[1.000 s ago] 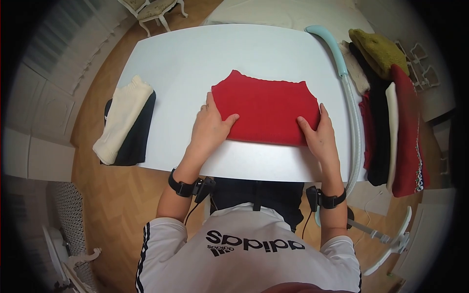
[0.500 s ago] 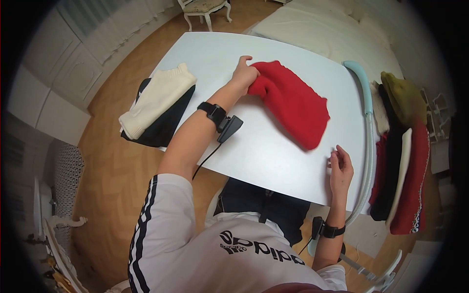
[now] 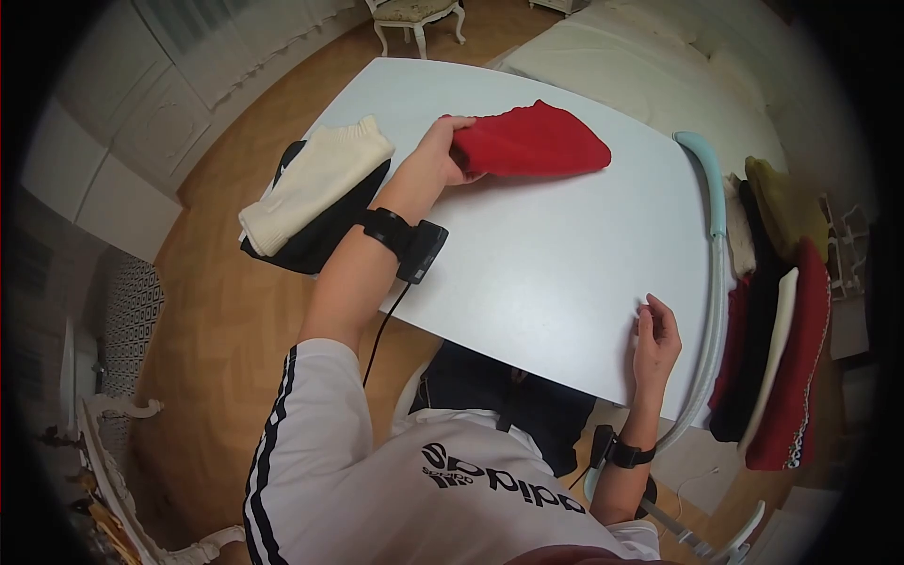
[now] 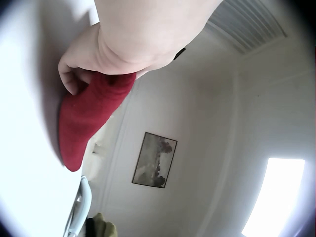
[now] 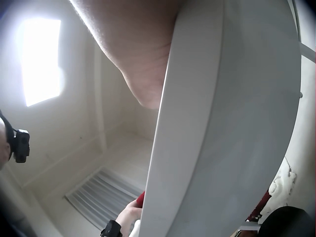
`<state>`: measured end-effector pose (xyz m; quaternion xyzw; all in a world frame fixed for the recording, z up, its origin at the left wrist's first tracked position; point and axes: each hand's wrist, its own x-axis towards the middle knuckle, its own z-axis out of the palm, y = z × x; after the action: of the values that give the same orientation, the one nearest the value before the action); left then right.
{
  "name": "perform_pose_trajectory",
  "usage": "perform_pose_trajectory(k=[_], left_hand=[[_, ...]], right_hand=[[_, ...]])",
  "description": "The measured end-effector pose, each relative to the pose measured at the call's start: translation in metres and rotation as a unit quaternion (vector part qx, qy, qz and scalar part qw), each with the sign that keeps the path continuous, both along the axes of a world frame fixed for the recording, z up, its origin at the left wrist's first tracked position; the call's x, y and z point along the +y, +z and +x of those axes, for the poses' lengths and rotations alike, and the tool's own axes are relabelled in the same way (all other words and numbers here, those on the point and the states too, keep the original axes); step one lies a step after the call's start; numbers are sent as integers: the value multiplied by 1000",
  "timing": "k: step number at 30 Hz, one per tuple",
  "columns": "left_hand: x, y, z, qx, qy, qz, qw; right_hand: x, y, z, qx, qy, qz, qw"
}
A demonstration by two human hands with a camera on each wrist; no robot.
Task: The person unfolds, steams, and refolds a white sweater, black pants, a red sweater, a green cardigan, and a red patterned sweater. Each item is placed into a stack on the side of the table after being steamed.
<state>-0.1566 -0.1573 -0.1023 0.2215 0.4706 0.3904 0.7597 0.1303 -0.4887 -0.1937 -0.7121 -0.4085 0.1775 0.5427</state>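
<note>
A folded red knit sweater (image 3: 537, 141) is at the far middle of the white table. My left hand (image 3: 446, 149) grips its left end, the fingers wrapped around the folded edge. In the left wrist view, the sweater (image 4: 89, 118) droops from the curled fingers, close over the white tabletop. My right hand (image 3: 656, 344) is by the right front edge of the table, its fingers loosely bent and nothing in them. Left of the left forearm, a folded cream sweater (image 3: 315, 184) lies across a folded dark garment (image 3: 365, 209).
A handle with a light blue grip (image 3: 702, 165) runs along the table's right edge. Beyond it hang several garments, among them an olive knit (image 3: 786, 207) and a dark red one (image 3: 791, 377). A chair (image 3: 414, 14) stands behind the table (image 3: 527, 273).
Both hands were at the red sweater's sides. The right hand let go and drew back toward the front edge; the left hand took the sweater farther back and left, toward the cream sweater.
</note>
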Motion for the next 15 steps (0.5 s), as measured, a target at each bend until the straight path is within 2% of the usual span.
perform_pose_trajectory(k=[2, 3, 5, 8, 11, 15], left_hand=[[9, 10, 0, -52, -63, 25, 996], [11, 13, 6, -54, -64, 25, 996], [7, 27, 24, -72, 17, 31, 997], [18, 34, 40, -87, 26, 28, 996], [22, 57, 53, -114, -25, 70, 991], [46, 94, 71, -144, -39, 114, 982]], right_hand=[[0, 0, 0, -8, 2, 2, 1000], [0, -1, 0, -10, 1, 2, 1000], [0, -2, 1, -3, 4, 13, 1000], [-1, 1, -1, 3, 1, 0, 1000], [-1, 2, -2, 2, 2, 9, 1000], [0, -2, 0, -5, 0, 19, 1000]])
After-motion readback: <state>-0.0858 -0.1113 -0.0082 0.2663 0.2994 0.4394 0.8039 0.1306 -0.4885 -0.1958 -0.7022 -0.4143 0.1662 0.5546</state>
